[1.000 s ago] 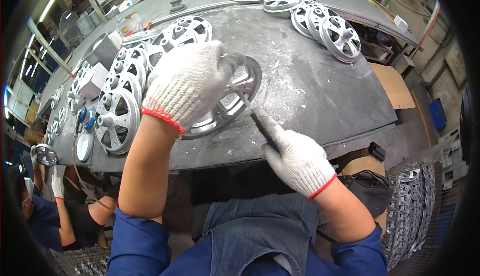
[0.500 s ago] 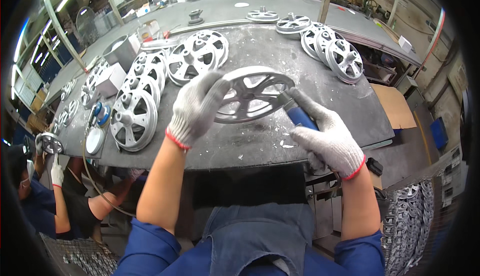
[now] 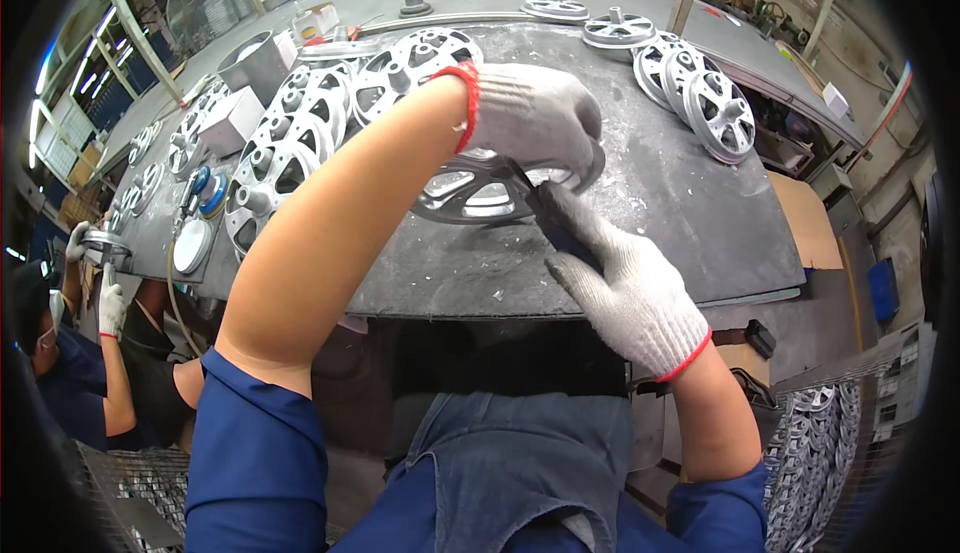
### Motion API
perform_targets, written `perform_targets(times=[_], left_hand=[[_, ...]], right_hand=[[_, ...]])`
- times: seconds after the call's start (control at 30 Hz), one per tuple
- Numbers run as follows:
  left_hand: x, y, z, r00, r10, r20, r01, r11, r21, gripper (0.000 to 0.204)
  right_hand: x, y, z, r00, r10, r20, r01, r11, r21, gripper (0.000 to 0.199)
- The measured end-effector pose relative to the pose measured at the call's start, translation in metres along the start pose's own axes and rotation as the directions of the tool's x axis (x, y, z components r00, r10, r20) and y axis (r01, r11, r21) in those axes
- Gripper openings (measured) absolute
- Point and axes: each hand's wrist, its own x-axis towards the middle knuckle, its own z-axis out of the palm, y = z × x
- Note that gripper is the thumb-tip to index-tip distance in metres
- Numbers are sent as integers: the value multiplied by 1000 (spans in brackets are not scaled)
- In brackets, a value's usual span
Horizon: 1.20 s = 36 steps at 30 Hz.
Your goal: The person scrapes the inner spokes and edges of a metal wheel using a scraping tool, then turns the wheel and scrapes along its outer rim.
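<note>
White-gloved left hand [image 3: 535, 118] reaches over the top of the spoked wheel [image 3: 487, 199], grip narrow, fingers curled down at its right side; fingertips mostly hidden. Right hand [image 3: 640, 288] is closed round the dark handle of a hand tool [image 3: 563, 231], index finger laid along it, blade aimed at the wheel's spokes by the openings. Blade contact: can't confirm at this size. Wheel sits tilted above the front part of the counter [image 3: 715, 238]; can't tell if its lower rim touches. Reads as edge work. To do it well: lock the wheel before loading the blade, take short light strokes, lay the blade along the edge so it doesn't gouge the face. Left fingers look close to the blade line, so stroke away from them. Loose flakes [image 3: 498, 295] on the counter could mark the rim. Wheels stacked left [image 3: 253, 199] and right [image 3: 722, 118] stand clear of the right elbow.
</note>
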Motion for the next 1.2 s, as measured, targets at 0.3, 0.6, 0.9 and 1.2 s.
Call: perform_targets(times=[0.3, 0.6, 0.9, 1.2], left_hand=[[-7, -21, 10, 982, -8, -186, 19, 998, 58, 40], [-9, -58, 13, 881, 332, -338, -274, 939, 208, 40], [-15, -69, 16, 877, 328, -351, -263, 939, 220, 29], [-23, -41, 28, 900, 155, -407, -128, 988, 92, 35]], right_hand=[[-14, 9, 32, 974, 50, 220, -128, 925, 358, 70], [-7, 25, 47, 990, -53, 130, 15, 961, 277, 70], [-3, 11, 29, 973, 36, 229, -73, 985, 157, 66], [-24, 2, 44, 960, -87, 268, -1, 950, 312, 76]])
